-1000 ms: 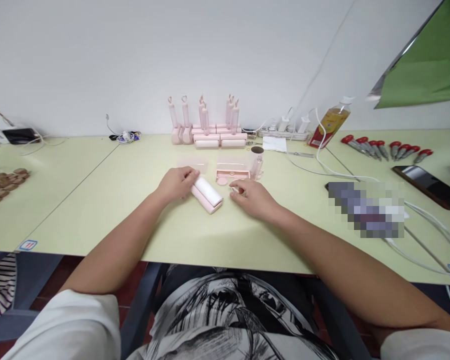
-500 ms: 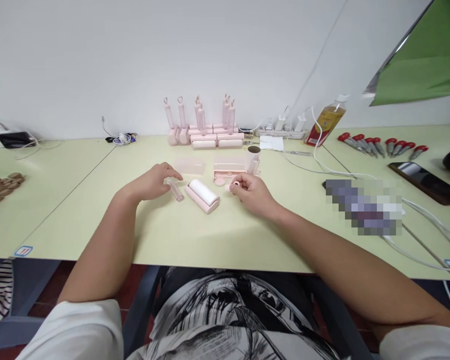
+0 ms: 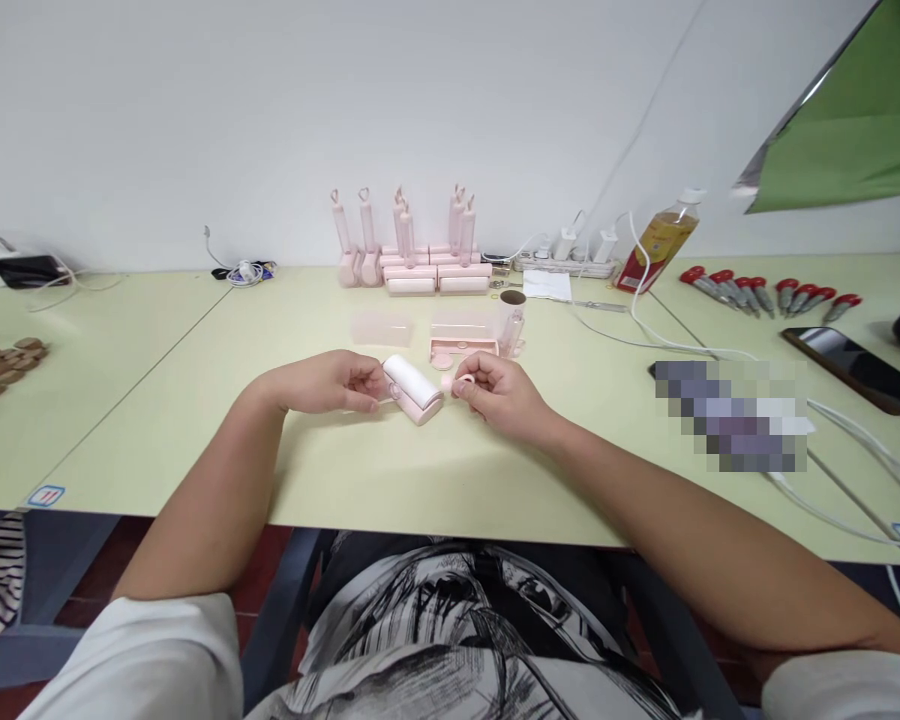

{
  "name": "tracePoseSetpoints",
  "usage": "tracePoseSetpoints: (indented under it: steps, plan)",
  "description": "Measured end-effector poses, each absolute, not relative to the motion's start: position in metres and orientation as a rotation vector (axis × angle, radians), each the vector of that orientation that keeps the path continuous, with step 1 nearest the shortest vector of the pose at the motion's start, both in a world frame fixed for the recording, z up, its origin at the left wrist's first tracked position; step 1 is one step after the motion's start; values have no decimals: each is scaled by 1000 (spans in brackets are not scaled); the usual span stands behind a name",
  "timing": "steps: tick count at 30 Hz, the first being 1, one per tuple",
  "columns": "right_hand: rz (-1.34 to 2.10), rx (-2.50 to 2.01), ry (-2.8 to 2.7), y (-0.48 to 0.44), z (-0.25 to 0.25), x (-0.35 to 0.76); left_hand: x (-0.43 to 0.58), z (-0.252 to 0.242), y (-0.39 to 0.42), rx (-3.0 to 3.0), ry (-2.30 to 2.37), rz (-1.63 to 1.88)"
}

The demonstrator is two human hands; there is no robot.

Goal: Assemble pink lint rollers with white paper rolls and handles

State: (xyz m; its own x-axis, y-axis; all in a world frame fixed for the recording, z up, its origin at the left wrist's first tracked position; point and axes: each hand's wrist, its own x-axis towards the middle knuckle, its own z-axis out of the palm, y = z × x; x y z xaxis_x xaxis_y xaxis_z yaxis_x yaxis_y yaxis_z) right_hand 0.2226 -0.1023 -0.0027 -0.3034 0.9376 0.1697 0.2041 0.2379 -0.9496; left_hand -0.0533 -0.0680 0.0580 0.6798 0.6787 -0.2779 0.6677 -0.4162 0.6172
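My left hand is closed around a clear pinkish handle tube, whose end points toward the right and overlaps the side of a lint roller. That lint roller, a white paper roll in a pink holder, lies on the table between my hands. Pinched in the fingers of my right hand is a small pink end cap, held just right of the roller. Behind it sit a pink roller holder part and a translucent cover.
Several assembled pink lint rollers stand along the wall. A cardboard-cored roll is by clear tubes. To the right are a drink bottle, a power strip, white cables, red-capped tools and a phone.
My left hand has taken hold of the clear handle tube and moved it right, up to the lint roller. My right hand, with the pink cap, has shifted slightly.
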Motion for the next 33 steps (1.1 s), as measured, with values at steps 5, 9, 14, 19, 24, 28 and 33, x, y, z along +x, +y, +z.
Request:
tracePoseSetpoints:
  steps: [5, 9, 14, 19, 24, 28, 33]
  plan:
    - [1121, -947, -1815, -110, -4, 222, -27, 54, -82, 2241, 846, 183]
    - [1095, -947, -1850, -110, -5, 223, -19, 47, -82, 2234, 773, 284]
    - [1073, -995, -1901, -107, -3, 224, -21, 46, -82, 2261, 798, 308]
    - [959, -1055, -2245, -112, 5, 226, -16, 48, -86, 2322, 780, 229]
    - [723, -1001, -2458, -113, 11, 229, -9, 48, -90, 2339, 737, 173]
    - [628, -1007, -2545, -115, 14, 229, -6, 47, -91, 2368, 716, 184]
    - [589, -990, -2588, -117, 18, 230, -5, 46, -92, 2404, 704, 160]
